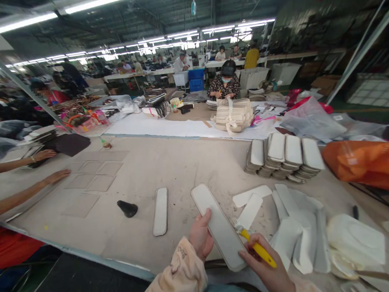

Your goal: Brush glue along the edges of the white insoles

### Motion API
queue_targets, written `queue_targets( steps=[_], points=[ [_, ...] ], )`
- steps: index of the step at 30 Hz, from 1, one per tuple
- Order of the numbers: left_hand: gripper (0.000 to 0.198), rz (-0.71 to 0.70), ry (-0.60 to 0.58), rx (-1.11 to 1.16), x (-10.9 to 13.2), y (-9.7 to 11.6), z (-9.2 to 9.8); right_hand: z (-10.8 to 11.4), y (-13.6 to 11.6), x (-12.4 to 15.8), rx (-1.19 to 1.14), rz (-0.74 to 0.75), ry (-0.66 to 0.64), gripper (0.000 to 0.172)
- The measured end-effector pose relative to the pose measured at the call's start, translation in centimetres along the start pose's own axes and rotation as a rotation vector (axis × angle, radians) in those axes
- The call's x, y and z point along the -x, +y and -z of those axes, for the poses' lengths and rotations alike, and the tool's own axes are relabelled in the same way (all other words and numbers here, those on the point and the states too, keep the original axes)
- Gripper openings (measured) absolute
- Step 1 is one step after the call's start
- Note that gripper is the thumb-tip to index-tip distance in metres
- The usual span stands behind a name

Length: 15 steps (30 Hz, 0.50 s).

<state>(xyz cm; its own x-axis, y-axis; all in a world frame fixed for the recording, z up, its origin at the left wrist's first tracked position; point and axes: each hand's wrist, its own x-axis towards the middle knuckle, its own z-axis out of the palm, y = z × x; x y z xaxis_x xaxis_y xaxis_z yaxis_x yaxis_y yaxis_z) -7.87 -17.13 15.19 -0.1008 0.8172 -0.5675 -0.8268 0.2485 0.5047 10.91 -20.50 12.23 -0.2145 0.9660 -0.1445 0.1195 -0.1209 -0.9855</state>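
My left hand is closed on the left edge of a long white panel with rounded ends and a thin darker rim, thumb on top. The panel is tilted above the table. A brush with a yellow handle is gripped in my right hand, its bristles by the panel's right edge. Fingertips of that hand also touch the panel's lower corner. A similar panel lies flat to the left, beside a black cone-shaped object. Loose white strips lie to the right.
Stacks of white-topped panels stand at the back right, beside an orange bag. White pieces and a whitish container lie at right. A co-worker's hands rest at left near flat squares. Another person sits opposite.
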Motion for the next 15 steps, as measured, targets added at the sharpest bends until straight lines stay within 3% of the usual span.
queue_targets(
  steps=[15],
  points=[
    [0.028,0.007,0.051,0.127,-1.4,0.4,1.7,-2.0,-0.7,-1.5,0.096,-0.009,0.053,0.038]
  ],
)
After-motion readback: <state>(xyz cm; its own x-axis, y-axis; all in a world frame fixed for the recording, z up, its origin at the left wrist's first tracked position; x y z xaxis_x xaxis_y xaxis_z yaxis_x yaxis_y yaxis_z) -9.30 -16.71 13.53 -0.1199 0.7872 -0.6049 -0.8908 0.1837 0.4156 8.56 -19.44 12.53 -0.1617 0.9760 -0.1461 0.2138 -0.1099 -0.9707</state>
